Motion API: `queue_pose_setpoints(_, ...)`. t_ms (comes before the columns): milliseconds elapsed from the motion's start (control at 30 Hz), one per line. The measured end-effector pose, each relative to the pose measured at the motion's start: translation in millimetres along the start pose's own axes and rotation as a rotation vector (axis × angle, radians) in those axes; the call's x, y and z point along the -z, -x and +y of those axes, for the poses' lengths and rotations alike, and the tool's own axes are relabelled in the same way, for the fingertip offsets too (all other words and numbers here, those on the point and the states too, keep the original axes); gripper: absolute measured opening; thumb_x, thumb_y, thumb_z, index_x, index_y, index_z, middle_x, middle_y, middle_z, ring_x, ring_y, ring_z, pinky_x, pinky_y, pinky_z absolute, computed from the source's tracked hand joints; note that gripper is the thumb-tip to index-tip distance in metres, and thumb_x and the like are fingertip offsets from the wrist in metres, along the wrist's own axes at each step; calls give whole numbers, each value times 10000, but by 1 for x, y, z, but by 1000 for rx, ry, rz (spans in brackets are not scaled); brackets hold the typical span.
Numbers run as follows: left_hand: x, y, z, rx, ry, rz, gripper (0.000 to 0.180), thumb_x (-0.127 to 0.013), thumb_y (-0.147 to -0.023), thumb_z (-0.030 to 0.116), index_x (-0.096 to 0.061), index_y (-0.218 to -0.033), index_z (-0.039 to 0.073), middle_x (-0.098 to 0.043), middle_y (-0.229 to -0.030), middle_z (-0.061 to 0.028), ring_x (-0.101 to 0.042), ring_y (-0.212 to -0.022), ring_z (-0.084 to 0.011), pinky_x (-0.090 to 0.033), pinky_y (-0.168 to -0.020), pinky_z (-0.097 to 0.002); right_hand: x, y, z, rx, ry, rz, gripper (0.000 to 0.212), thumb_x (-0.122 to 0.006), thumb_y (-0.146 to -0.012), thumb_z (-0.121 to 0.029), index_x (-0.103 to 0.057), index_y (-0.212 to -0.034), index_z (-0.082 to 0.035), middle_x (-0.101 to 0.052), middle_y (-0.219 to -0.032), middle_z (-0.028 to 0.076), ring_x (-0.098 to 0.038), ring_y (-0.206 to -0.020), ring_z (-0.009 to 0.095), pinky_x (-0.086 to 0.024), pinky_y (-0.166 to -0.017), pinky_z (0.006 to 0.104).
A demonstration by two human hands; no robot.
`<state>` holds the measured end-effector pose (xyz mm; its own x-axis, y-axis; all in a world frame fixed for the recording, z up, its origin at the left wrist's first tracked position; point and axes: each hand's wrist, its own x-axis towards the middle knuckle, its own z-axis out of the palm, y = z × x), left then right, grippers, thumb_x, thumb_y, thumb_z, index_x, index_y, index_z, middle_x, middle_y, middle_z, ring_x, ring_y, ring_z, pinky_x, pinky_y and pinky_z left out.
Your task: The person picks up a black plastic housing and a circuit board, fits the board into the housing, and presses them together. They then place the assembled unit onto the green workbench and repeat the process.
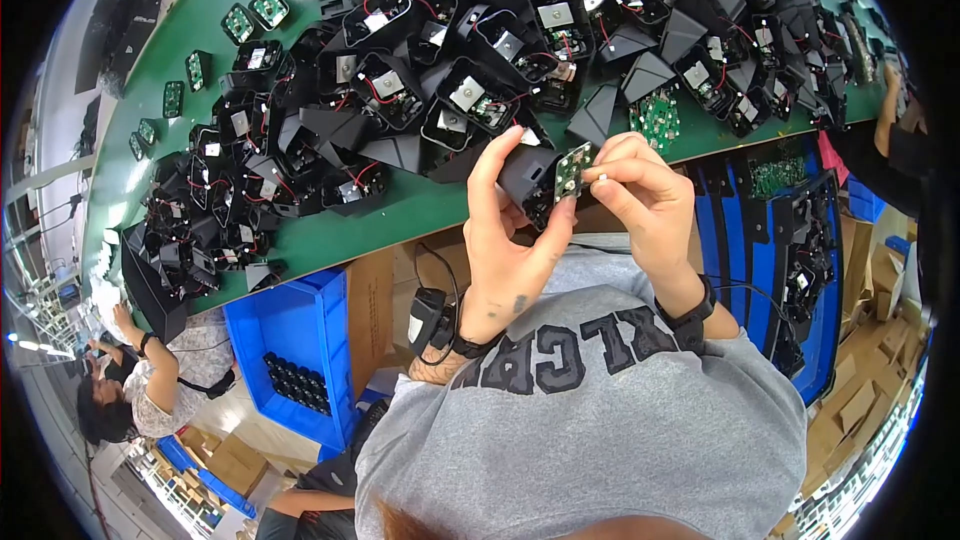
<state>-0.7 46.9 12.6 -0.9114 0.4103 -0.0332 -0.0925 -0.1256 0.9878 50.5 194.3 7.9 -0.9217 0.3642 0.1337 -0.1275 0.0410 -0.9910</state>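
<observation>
My left hand [510,250] is wrapped round a black plastic housing [526,178], with the fingers on its far side. A small green circuit board [572,172] stands on edge at the housing's right side, and my left thumb touches its lower end. Thumb and forefinger of my right hand [648,202] pinch a small white piece [601,178], perhaps a connector, close beside the board. Whether a wire runs from it is too small to tell. Just beyond my hands, a pile of loose green boards [656,121] lies on the green table [400,225].
Many open black housings [385,85] with red wires cover the table. Boards in frames [268,7] stand at the far left. A blue bin [290,325] sits below the left edge; blue crates [740,240] with parts stand at right. Other people [150,390] work at both ends.
</observation>
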Motion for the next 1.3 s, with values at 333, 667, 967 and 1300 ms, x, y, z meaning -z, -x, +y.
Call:
queue_pose_setpoints(333,6,-4,-5,-283,-210,-74,733,-645,-816,-75,-269,-1438,21,-576,-1161,-141,-619,-987,-171,-509,-851,-284,3,-2,-9,-398,-329,-275,198,-625,-907,-150,-682,-887,38,-600,-1000,71,-549,-1013,178,-433,-902,322)
queue_pose_setpoints(667,19,-4,-16,-285,-275,-152,747,-614,-702,-153,-356,-1393,-38,-481,-1377,-221,-536,-1213,-373,-463,-963,-366,1,3,-3,-489,-427,-288,213,-629,-916,-161,-680,-958,42,-441,-1337,122,-566,-1098,215,-456,-972,380)
queue_pose_setpoints(967,20,-10,-9,-458,-373,-168,721,-624,-656,-166,-433,-1332,-2,-545,-1295,-183,-596,-1088,-370,-501,-874,-383,-1,2,-1,-350,-451,-279,168,-613,-910,-86,-698,-1007,22,-496,-1327,95,-513,-1170,180,-437,-972,307)
queue_pose_setpoints(1300,21,-13,-20,-409,-336,-182,668,-618,-661,-156,-462,-1290,2,-580,-1230,-194,-614,-1016,-376,-506,-845,-386,-12,8,1,-505,-446,-92,81,-663,-857,-31,-667,-832,46,-515,-1284,135,-553,-1120,201,-470,-954,357)
